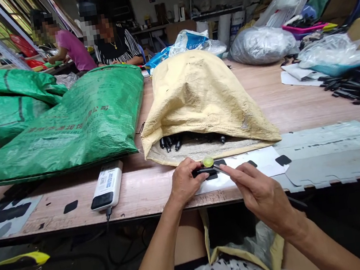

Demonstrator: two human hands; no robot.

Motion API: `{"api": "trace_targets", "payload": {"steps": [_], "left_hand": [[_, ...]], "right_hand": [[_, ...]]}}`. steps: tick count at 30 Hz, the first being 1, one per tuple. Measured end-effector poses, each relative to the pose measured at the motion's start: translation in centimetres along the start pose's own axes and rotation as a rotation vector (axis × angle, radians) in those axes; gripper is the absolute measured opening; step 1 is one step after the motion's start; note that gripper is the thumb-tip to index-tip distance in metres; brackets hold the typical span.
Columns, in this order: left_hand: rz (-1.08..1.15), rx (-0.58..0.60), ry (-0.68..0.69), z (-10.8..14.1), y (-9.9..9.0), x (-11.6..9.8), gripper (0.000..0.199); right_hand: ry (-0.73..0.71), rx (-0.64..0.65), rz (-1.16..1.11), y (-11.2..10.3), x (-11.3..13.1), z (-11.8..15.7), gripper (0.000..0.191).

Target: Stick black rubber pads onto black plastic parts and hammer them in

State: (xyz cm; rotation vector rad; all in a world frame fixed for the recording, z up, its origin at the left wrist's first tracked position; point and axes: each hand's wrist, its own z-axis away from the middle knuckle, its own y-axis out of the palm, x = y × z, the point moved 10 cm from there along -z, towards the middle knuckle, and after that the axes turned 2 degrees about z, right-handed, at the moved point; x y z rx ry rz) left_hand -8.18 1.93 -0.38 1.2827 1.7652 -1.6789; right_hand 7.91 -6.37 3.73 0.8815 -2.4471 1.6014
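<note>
My left hand (186, 179) pinches a short black piece (207, 172) over the white paper (267, 158) at the table's front edge. In my right hand (259, 191) is a thin dark tool (221, 170), its tip close to the black piece. A small round yellow-green thing (208, 162) shows between the two hands, and what holds it is unclear. Just beyond them lies a cream woven sack (194, 92), its mouth facing me, with several black parts (178, 145) inside.
Green sacks (95, 106) fill the left side, near a white power bank (107, 185) with a cable. Black strips (357, 87) and plastic bags (263, 45) lie at right. An open sack (247, 255) rests on my lap. Two people sit at back left.
</note>
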Motion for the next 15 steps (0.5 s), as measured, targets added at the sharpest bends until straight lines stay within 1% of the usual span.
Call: {"api": "trace_targets", "payload": {"steps": [2,4,7,9,12,15], "left_hand": [[-0.013,-0.002,-0.001,0.0,0.0,0.0,0.006],[-0.011,-0.005,-0.007,0.0,0.1,0.1,0.008],[0.012,-0.009,-0.018,0.1,0.1,0.3,0.016],[0.017,-0.012,-0.029,0.1,0.2,0.5,0.017],[0.012,-0.019,-0.039,0.1,0.2,0.6,0.016],[0.009,-0.028,-0.026,0.0,0.2,0.4,0.016]], "right_hand": [[-0.011,0.038,0.069,0.8,0.1,0.1,0.053],[0.003,0.046,0.1,0.8,-0.2,0.2,0.053],[0.037,-0.036,0.062,-0.6,-0.6,0.3,0.051],[0.044,-0.069,0.034,-1.3,-0.7,0.4,0.051],[0.044,-0.028,0.057,-1.0,-1.0,0.6,0.051],[0.063,0.027,0.08,0.0,-1.8,0.7,0.05]]}}
